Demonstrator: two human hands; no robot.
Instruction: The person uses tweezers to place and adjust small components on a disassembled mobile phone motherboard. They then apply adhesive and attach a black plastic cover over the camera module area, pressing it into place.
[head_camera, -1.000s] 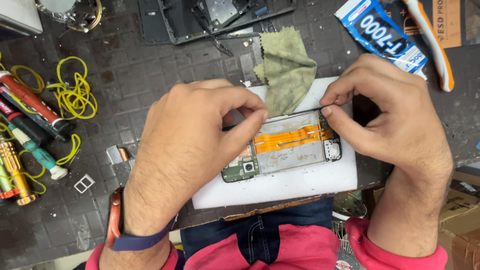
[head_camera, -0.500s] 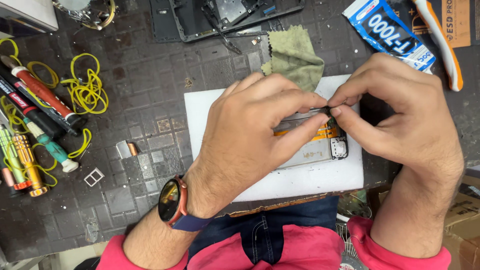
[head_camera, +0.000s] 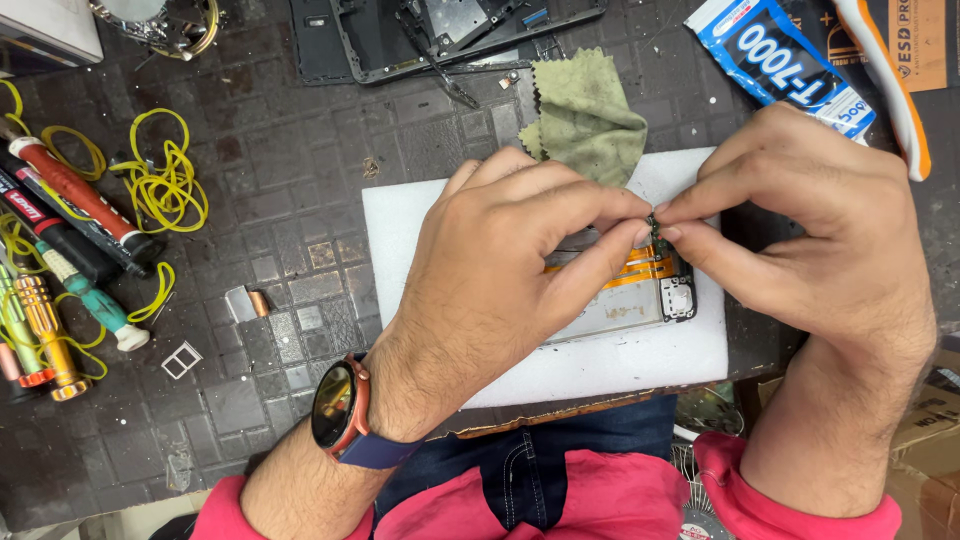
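- Table (head_camera: 300, 250) came first: we worked over its dark, scuffed grid mat, with a white foam pad (head_camera: 420, 230) lying in the middle of it.
- Opened phone (head_camera: 640, 300) lay on that pad, back removed, an orange flex ribbon (head_camera: 650, 268) and bare metal showing; most of it sat under our left hand (head_camera: 490, 300).
- Our right hand (head_camera: 810, 240) met the left above the phone's upper edge, both grips pressed together, pinching a tiny dark part (head_camera: 652, 228) between fingertips.
- We judged the job midway: the phone was open, the small part was not yet seated or freed, and reassembly remained.
- A black phone frame (head_camera: 400, 40) rested at the far edge of the table, and a green cloth (head_camera: 585, 120) overlapped the pad's far side.
- A blue glue packet (head_camera: 780, 60) lay far right; screwdrivers (head_camera: 70, 200) and yellow rubber bands (head_camera: 165, 185) crowded the left.
- Nothing blocked the hands, though our fingers hid the part itself.
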